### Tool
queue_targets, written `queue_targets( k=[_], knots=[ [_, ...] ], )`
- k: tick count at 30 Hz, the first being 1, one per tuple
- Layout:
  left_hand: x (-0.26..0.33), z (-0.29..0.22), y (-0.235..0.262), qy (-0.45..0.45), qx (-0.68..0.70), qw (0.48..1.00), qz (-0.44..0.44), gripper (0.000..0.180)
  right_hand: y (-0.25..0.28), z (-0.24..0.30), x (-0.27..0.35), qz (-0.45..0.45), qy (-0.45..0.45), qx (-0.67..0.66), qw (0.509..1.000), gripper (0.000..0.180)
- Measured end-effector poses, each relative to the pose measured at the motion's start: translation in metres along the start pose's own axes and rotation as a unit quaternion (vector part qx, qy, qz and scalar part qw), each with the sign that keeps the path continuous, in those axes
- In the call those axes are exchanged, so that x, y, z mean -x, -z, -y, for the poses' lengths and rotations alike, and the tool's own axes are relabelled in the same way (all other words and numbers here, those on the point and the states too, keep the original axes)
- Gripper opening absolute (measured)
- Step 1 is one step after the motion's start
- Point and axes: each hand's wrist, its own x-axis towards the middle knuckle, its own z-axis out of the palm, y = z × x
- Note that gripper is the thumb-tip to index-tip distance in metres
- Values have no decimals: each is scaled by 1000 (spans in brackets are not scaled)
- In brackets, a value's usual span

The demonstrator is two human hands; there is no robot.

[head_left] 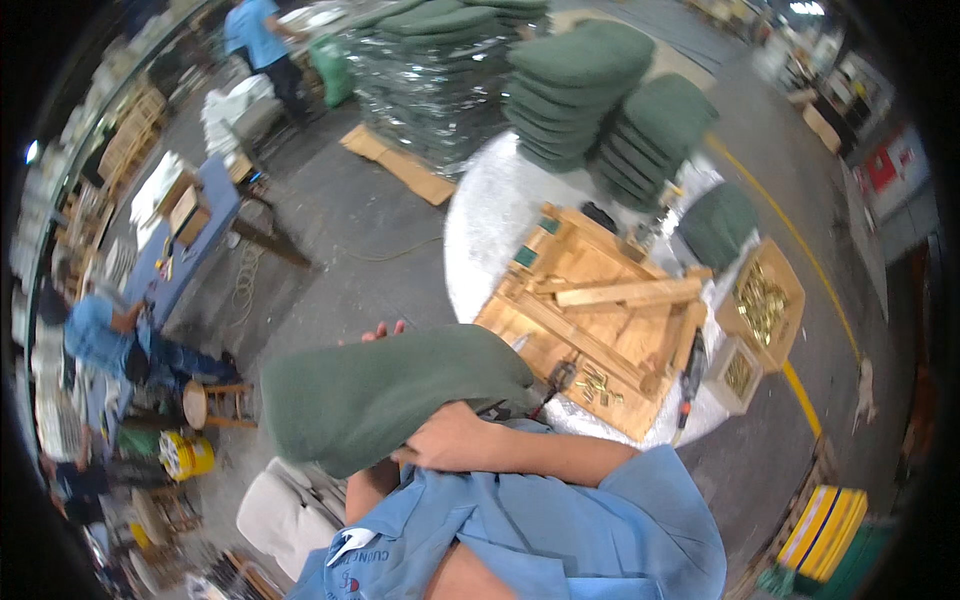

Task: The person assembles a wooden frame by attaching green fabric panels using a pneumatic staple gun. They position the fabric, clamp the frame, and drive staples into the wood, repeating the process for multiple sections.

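Note:
A dark green fabric-covered seat cushion (370, 400) is held in front of my body, left of the round table. My left hand (385, 331) supports it from underneath; only its fingertips show past the far edge, while the palm is hidden. My right hand (455, 437) grips the near edge of the cushion, with some of its fingers out of sight. Beside the cushion, on the table, lies a wooden jig board (575, 330) with wood strips, and a small pile of brass-coloured metal fittings (600, 388) is on it.
The foil-covered round table (475, 225) bears stacked green cushions (570, 90), a power driver (690, 375) and a box of metal fittings (762, 305). A wrapped cushion pile (430, 100) stands beyond. Pale cushions (290, 515) sit near my left side. A co-worker (110, 330) works at a blue bench.

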Motion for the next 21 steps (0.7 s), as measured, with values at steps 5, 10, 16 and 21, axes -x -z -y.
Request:
queue_targets(
  k=[5, 10, 16, 21],
  knots=[
    [4, 19, -1, 217, 65, 972, -60, 54, 23, -29, 75, 98, 104, -263, 954, 53],
    [-53, 111, -49, 316, 220, 923, 21, 63, 4, -96, 212, -415, -117, -536, 726, 52],
    [-87, 208, -222, 390, 447, 779, 205, 85, -102, -138, 299, -609, -333, -561, 451, 64],
    [-51, 256, -212, 597, 276, 743, 126, 75, -161, -151, 360, -616, -249, -717, 209, 59]
  ],
)
